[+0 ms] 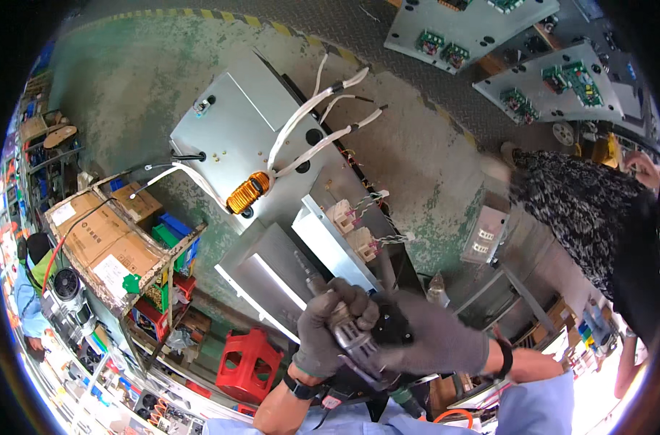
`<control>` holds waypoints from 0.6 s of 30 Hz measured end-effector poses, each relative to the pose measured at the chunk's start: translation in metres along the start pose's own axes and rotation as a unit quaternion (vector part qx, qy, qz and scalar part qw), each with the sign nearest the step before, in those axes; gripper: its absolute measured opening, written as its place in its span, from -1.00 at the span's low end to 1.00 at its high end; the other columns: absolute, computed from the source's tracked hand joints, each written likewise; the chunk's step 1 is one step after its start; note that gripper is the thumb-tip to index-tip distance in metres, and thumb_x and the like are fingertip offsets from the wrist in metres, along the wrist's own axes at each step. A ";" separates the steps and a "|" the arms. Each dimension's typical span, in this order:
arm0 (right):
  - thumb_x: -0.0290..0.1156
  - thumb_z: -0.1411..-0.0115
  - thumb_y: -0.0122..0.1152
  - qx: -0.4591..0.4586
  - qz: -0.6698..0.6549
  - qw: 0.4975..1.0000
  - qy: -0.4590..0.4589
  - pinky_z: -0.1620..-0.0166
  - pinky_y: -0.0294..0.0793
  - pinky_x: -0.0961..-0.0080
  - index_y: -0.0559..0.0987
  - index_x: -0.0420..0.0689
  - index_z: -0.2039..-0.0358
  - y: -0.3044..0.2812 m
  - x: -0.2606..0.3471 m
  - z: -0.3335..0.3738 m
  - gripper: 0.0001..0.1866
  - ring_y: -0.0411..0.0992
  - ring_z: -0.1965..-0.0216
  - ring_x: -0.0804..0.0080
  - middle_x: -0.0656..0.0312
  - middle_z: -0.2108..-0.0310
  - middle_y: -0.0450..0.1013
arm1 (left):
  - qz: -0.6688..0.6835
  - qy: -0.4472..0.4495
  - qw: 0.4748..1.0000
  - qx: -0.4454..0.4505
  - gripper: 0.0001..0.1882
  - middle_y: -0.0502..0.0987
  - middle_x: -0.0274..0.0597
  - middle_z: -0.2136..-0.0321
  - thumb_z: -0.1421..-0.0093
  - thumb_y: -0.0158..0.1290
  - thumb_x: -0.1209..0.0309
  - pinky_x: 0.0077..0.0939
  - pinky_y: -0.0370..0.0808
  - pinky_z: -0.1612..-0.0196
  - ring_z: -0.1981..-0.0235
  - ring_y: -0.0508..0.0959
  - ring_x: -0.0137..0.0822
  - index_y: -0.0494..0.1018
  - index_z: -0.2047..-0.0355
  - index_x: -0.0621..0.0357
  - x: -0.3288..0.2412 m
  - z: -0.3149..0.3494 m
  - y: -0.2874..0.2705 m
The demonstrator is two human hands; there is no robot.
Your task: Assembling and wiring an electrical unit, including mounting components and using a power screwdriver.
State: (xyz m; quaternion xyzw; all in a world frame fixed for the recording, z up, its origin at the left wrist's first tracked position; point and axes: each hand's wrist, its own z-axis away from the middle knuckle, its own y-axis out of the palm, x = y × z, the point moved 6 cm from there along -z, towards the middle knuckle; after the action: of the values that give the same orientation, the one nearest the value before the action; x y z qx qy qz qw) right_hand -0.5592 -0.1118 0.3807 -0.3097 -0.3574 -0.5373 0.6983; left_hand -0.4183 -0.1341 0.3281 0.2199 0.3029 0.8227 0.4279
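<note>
My left hand (pixel 328 330), in a grey glove, is wrapped round the metal body of a power screwdriver (pixel 352 339). Its long bit (pixel 305 265) points up and away over a grey sheet-metal cabinet (pixel 232 109). Close against the tool's right side is my gloved right hand (pixel 435 333), smeared by motion, so its fingers cannot be made out. A black part (pixel 394 326) shows beside them. On the cabinet sit a copper-wound ring coil (pixel 248 192) with white cables (pixel 305 119) and two pale blocks with twisted wires (pixel 362 243) next to a metal bracket (pixel 323 232).
Left of the cabinet, a rack holds cardboard boxes (pixel 105 235) and coloured bins. A red stool (pixel 249 366) stands near my left forearm. At right is another person in a patterned top (pixel 573 210). Metal plates with green circuit boards (pixel 580 83) lie at the far right.
</note>
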 end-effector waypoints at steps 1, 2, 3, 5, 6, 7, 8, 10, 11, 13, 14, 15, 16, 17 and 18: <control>-0.10 -0.01 0.34 0.027 -0.042 0.996 0.074 0.06 0.46 0.24 0.18 -0.31 -0.18 0.007 0.003 0.011 -0.15 0.47 0.14 -0.05 -0.21 0.15 0.42 | -0.001 0.004 1.000 -0.003 -0.76 0.28 -0.21 0.52 -0.12 0.01 0.24 -0.40 0.41 0.27 0.44 0.36 -0.26 0.31 0.44 0.16 0.002 -0.002 0.007; -0.05 0.03 0.37 0.053 -0.077 0.985 0.143 0.01 0.45 0.23 0.07 -0.34 -0.23 0.014 0.003 0.021 -0.01 0.46 0.08 -0.06 -0.27 0.11 0.40 | -0.025 0.000 0.999 -0.024 -0.76 0.31 -0.21 0.50 -0.14 -0.01 0.23 -0.39 0.42 0.26 0.42 0.39 -0.25 0.33 0.41 0.17 0.006 -0.004 0.011; -0.05 0.03 0.37 0.054 -0.076 0.985 0.145 0.01 0.45 0.23 0.07 -0.34 -0.23 0.015 0.007 0.026 -0.01 0.46 0.08 -0.06 -0.27 0.11 0.40 | -0.042 -0.004 0.998 -0.039 -0.75 0.33 -0.20 0.49 -0.16 -0.02 0.22 -0.38 0.42 0.25 0.39 0.42 -0.24 0.35 0.39 0.17 0.010 -0.008 0.015; -0.07 0.02 0.36 0.118 -0.100 0.961 0.230 -0.03 0.43 0.26 -0.11 -0.34 -0.27 0.022 0.002 0.037 0.09 0.45 0.03 -0.03 -0.29 0.09 0.38 | -0.081 0.001 0.994 -0.078 -0.71 0.38 -0.18 0.46 -0.19 -0.06 0.20 -0.36 0.44 0.19 0.34 0.46 -0.24 0.39 0.34 0.20 0.017 -0.012 0.019; -0.14 0.06 0.40 0.084 -0.094 0.965 0.231 0.03 0.46 0.35 -0.04 -0.24 -0.30 0.018 0.003 0.040 0.06 0.47 0.07 0.13 -0.11 0.04 0.38 | -0.095 -0.011 0.993 -0.070 -0.69 0.40 -0.14 0.47 -0.17 -0.04 0.17 -0.35 0.46 0.27 0.36 0.47 -0.22 0.39 0.33 0.20 0.022 -0.018 0.022; -0.14 0.06 0.40 0.073 -0.103 0.971 0.202 0.03 0.46 0.35 -0.04 -0.24 -0.30 0.014 0.007 0.041 0.06 0.47 0.07 0.13 -0.11 0.04 0.38 | -0.117 -0.024 0.992 -0.051 -0.66 0.41 -0.11 0.47 -0.14 -0.02 0.14 -0.33 0.47 0.34 0.38 0.48 -0.19 0.39 0.32 0.20 0.026 -0.024 0.026; -0.21 0.06 0.36 0.076 -0.079 0.964 0.241 0.03 0.45 0.36 0.00 -0.25 -0.29 0.010 0.003 0.046 0.00 0.46 0.09 0.15 -0.07 0.06 0.39 | -0.147 -0.039 0.985 -0.080 -0.61 0.44 -0.11 0.46 -0.18 -0.04 0.10 -0.32 0.52 0.26 0.30 0.52 -0.23 0.39 0.22 0.21 0.030 -0.027 0.023; -0.37 0.01 0.23 0.091 -0.118 0.938 0.314 -0.06 0.38 0.33 0.01 -0.27 -0.29 0.005 -0.004 0.052 -0.11 0.40 -0.01 0.13 -0.15 -0.02 0.31 | -0.210 0.021 0.975 -0.062 -0.61 0.45 -0.17 0.44 -0.27 -0.10 0.07 -0.37 0.53 0.27 0.31 0.54 -0.31 0.38 0.18 0.16 0.028 -0.038 0.026; -0.37 0.01 0.23 0.095 -0.120 0.944 0.292 -0.06 0.38 0.33 0.01 -0.27 -0.29 0.002 -0.001 0.048 -0.11 0.40 -0.01 0.13 -0.15 -0.02 0.31 | -0.225 0.069 0.971 -0.042 -0.61 0.44 -0.21 0.43 -0.30 -0.12 0.04 -0.40 0.51 0.30 0.34 0.52 -0.35 0.38 0.18 0.14 0.025 -0.044 0.028; -0.50 0.00 0.13 0.012 -0.076 0.985 0.153 -0.08 0.35 0.36 -0.05 -0.27 -0.32 -0.015 0.015 0.032 -0.12 0.35 -0.02 0.19 -0.16 -0.08 0.24 | -0.262 0.123 0.955 -0.068 -0.58 0.43 -0.28 0.44 -0.33 -0.16 0.03 -0.49 0.44 0.32 0.37 0.46 -0.44 0.40 0.24 0.18 0.019 -0.055 0.020; -0.55 -0.01 0.06 -0.002 -0.077 0.992 0.099 -0.10 0.33 0.35 -0.10 -0.27 -0.34 -0.019 0.021 0.023 -0.11 0.32 -0.05 0.20 -0.16 -0.12 0.19 | -0.301 0.180 0.932 -0.089 -0.53 0.41 -0.35 0.45 -0.36 -0.19 0.02 -0.58 0.36 0.34 0.40 0.39 -0.52 0.42 0.29 0.22 0.011 -0.056 0.016; -0.55 -0.01 0.06 0.001 -0.075 0.992 0.100 -0.10 0.33 0.35 -0.10 -0.27 -0.34 -0.023 0.021 0.016 -0.11 0.32 -0.05 0.20 -0.16 -0.12 0.19 | -0.298 0.181 0.933 -0.091 -0.53 0.41 -0.35 0.45 -0.36 -0.19 0.02 -0.58 0.36 0.34 0.40 0.39 -0.52 0.42 0.29 0.22 0.007 -0.057 0.008; -0.53 -0.01 0.06 0.005 -0.083 0.987 0.137 -0.10 0.33 0.35 -0.10 -0.26 -0.34 -0.027 0.016 0.008 -0.11 0.31 -0.07 0.19 -0.16 -0.13 0.18 | -0.386 0.183 0.898 -0.105 -0.55 0.39 -0.40 0.47 -0.36 -0.18 0.04 -0.59 0.32 0.39 0.44 0.35 -0.54 0.42 0.31 0.23 -0.002 -0.054 0.001; -0.51 -0.01 0.05 0.008 -0.092 0.980 0.175 -0.10 0.33 0.34 -0.11 -0.25 -0.34 -0.029 0.011 0.002 -0.11 0.30 -0.10 0.18 -0.16 -0.15 0.17 | -0.474 0.175 0.854 -0.127 -0.56 0.37 -0.44 0.49 -0.37 -0.17 0.07 -0.60 0.28 0.43 0.47 0.31 -0.55 0.42 0.32 0.24 -0.010 -0.051 -0.009; -0.48 -0.07 0.03 0.001 -0.084 0.978 0.191 -0.10 0.33 0.32 -0.07 -0.23 -0.33 -0.030 0.006 -0.011 -0.17 0.30 -0.11 0.14 -0.18 -0.14 0.20 | -0.479 0.165 0.841 -0.188 -0.57 0.36 -0.46 0.57 -0.36 -0.11 0.12 -0.61 0.27 0.48 0.52 0.30 -0.56 0.43 0.39 0.29 -0.020 -0.050 -0.024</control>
State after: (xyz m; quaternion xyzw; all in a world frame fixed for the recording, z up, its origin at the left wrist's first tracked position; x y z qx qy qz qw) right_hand -0.5858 -0.1303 0.3809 -0.1692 -0.2427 -0.6430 0.7064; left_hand -0.4243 -0.1557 0.2736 -0.1764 0.2762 0.5803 0.7455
